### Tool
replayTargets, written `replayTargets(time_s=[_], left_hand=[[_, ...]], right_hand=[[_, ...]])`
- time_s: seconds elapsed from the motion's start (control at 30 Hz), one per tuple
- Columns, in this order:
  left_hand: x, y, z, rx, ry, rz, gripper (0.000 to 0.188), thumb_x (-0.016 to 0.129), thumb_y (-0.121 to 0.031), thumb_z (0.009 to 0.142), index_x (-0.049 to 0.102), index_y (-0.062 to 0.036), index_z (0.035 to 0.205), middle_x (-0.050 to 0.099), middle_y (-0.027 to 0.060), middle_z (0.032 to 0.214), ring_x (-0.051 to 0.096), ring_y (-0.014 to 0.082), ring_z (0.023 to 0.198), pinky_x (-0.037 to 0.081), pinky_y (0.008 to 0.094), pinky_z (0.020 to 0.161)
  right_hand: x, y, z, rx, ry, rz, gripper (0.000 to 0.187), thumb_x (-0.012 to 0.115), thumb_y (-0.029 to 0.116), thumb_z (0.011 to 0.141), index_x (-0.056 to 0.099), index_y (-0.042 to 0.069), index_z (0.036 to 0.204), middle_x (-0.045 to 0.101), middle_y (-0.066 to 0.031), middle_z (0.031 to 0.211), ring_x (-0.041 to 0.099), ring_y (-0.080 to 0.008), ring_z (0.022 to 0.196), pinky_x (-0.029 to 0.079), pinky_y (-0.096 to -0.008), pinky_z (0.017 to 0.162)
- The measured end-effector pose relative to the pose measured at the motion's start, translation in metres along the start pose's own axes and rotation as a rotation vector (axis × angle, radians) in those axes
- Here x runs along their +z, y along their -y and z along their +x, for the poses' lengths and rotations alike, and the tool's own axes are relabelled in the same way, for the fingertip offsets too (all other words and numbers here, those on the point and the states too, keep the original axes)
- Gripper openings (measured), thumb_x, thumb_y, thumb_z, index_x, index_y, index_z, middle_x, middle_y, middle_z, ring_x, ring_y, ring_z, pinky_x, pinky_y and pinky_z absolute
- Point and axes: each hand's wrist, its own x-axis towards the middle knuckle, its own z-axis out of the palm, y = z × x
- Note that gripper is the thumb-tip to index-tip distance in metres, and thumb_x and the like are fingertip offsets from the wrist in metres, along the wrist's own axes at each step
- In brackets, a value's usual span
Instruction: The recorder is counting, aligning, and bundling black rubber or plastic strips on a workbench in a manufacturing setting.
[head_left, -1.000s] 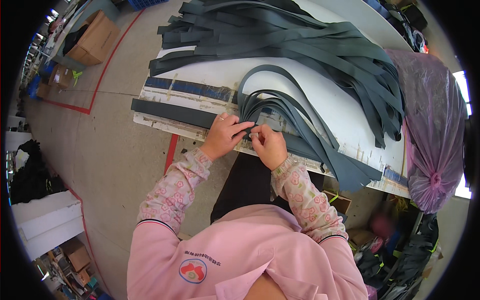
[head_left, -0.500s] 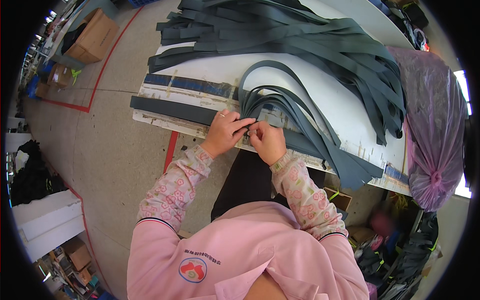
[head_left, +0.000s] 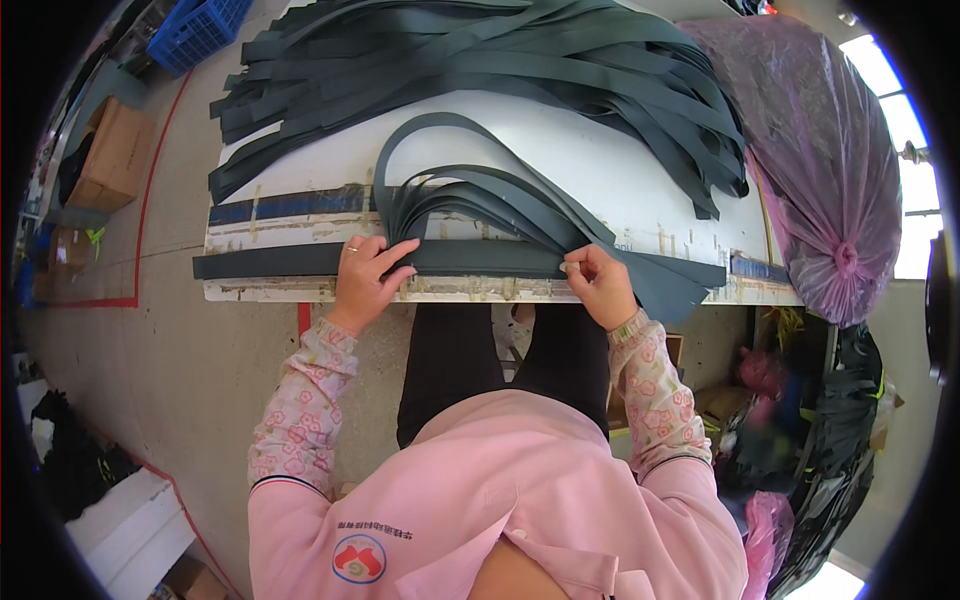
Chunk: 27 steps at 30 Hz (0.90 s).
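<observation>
A long dark grey-green webbing strap (head_left: 480, 258) lies flat along the near edge of the white board. My left hand (head_left: 368, 280) rests on its left part, thumb and forefinger spread apart across it. Farther right, my right hand (head_left: 602, 285) has thumb and forefinger pinched at the near edge of the strap. A small pale spot shows at those fingertips; I cannot tell whether it is a held thing or a fingertip. Just beyond both hands, a bundle of looped straps (head_left: 480, 195) arches over the board, its ends fanning out past my right hand.
A large heap of similar straps (head_left: 480, 60) covers the far side of the white board (head_left: 480, 115). A tied pink plastic bag (head_left: 820, 150) stands at its right. Back left are a cardboard box (head_left: 115, 155) and a blue crate (head_left: 198, 32). Bagged goods lie lower right.
My hands, close together before, are now apart, the right one farther right along the strap. The flat strap shows between them. The view has shifted, with the board now squarer in front of me.
</observation>
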Motion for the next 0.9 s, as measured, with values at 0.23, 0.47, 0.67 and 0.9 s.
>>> replayTargets(time_s=[0.23,0.47,0.67,0.9], left_hand=[[0.005,0.001,-0.001,-0.023,0.019,-0.010,0.042,0.081,-0.021,0.073,0.074,-0.0202,0.115,0.050,0.0046,0.083,0.047,0.0255,0.079,0.041,0.0371,0.075],[0.007,0.003,-0.001,-0.003,0.013,-0.015,0.044,0.082,-0.019,0.072,0.074,-0.0200,0.115,0.050,0.0041,0.082,0.046,0.0253,0.079,0.041,0.0369,0.073],[0.006,0.004,-0.002,-0.015,0.024,-0.005,0.045,0.082,-0.019,0.072,0.074,-0.0199,0.116,0.050,0.0037,0.082,0.045,0.0252,0.078,0.041,0.0368,0.073],[0.007,0.003,-0.002,-0.012,0.017,-0.009,0.044,0.082,-0.018,0.072,0.074,-0.0192,0.115,0.050,0.0037,0.081,0.046,0.0251,0.078,0.041,0.0370,0.073]], right_hand=[[0.003,0.014,-0.006,-0.059,-0.008,-0.118,0.010,0.065,0.007,0.085,0.063,0.002,0.094,0.061,-0.0106,0.066,0.061,-0.0245,0.059,0.049,-0.0350,0.058],[0.006,0.016,-0.005,-0.069,-0.021,-0.146,0.010,0.064,0.009,0.084,0.063,0.003,0.092,0.066,-0.0123,0.071,0.066,-0.0297,0.066,0.052,-0.0387,0.062],[0.008,0.018,-0.005,-0.082,-0.039,-0.166,0.009,0.064,0.009,0.084,0.064,0.004,0.091,0.067,-0.0133,0.072,0.067,-0.0318,0.068,0.053,-0.0415,0.064],[0.011,0.011,-0.004,-0.124,-0.056,-0.212,0.010,0.064,0.009,0.084,0.065,0.003,0.091,0.066,-0.0125,0.070,0.066,-0.0294,0.063,0.051,-0.0387,0.061]])
